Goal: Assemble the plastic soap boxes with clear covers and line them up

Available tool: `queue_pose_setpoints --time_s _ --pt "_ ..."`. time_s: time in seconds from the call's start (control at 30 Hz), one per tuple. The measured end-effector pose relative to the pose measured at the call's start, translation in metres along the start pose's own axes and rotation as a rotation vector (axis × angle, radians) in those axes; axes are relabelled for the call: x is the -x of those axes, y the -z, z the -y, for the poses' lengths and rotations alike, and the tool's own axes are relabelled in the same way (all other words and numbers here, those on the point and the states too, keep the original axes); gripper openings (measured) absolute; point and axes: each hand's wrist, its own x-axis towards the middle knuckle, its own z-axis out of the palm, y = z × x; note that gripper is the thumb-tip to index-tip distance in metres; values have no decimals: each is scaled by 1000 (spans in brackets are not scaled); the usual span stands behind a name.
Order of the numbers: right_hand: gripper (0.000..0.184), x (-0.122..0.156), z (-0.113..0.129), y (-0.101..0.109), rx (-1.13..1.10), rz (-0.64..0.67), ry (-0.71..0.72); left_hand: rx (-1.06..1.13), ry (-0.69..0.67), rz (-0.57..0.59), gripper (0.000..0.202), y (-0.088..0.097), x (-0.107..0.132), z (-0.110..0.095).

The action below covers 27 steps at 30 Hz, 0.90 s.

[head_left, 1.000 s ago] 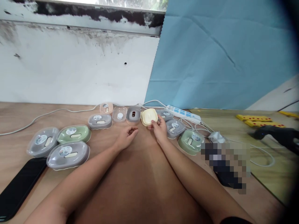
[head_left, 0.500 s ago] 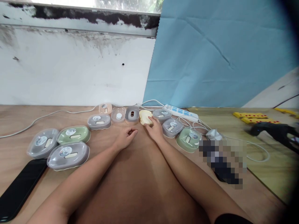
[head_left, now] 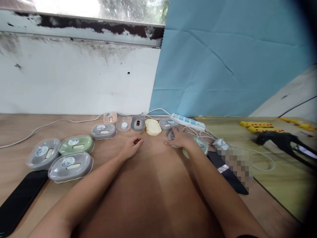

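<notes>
My right hand (head_left: pixel 182 138) spans a small grey plastic box (head_left: pixel 170 135) with a clear lid. The thumb lies at its near edge and the fingers at its far edge; most of the box is hidden. Partly behind my wrist is a green lidded box (head_left: pixel 201 143). Loosely curled, my left hand (head_left: pixel 131 147) rests on the table with nothing visible in it. Beyond the hands stand a cream stack of shallow plastic pieces (head_left: pixel 153 127), an open grey box (head_left: pixel 138 123) and a clear tray (head_left: pixel 123 123) with a white disc in it.
More lidded boxes stand left, among them a green one (head_left: pixel 76 144) and a grey one (head_left: pixel 70 167). A black slab (head_left: pixel 21 198) lies by them. A power strip (head_left: pixel 188 122) with white cables runs behind; a dark flat item (head_left: pixel 234 178) lies right.
My right hand has left the cream stack and moved right, onto the grey lidded box. The left hand stays curled in place. The view has shifted slightly.
</notes>
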Motion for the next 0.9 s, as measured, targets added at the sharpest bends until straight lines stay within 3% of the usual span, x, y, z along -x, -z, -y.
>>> queue_pose_setpoints --time_s 0.13,0.37,0.47,0.57,0.67,0.73,0.83,0.9 --pt "99 16 23 8 10 -1 142 -15 -2 9 30 1 1 -2" --pt "44 70 81 32 43 44 427 45 -19 53 33 4 3 -7" --pt "40 85 92 42 25 -22 465 51 -62 44 37 3 5 -5" --pt "47 90 95 51 -63 -145 437 18 -110 -15 50 1 6 -3" --pt "54 85 93 56 -421 -221 516 -86 -303 -131 73 2 6 -4" --pt "50 77 91 54 -792 -166 554 -197 -533 -157 82 8 4 -7" --pt "42 64 88 50 -1275 -3 479 -358 -815 -128 68 20 1 -14" --pt "41 56 86 47 -1442 11 421 -441 -904 -97 53 29 -1 -16"
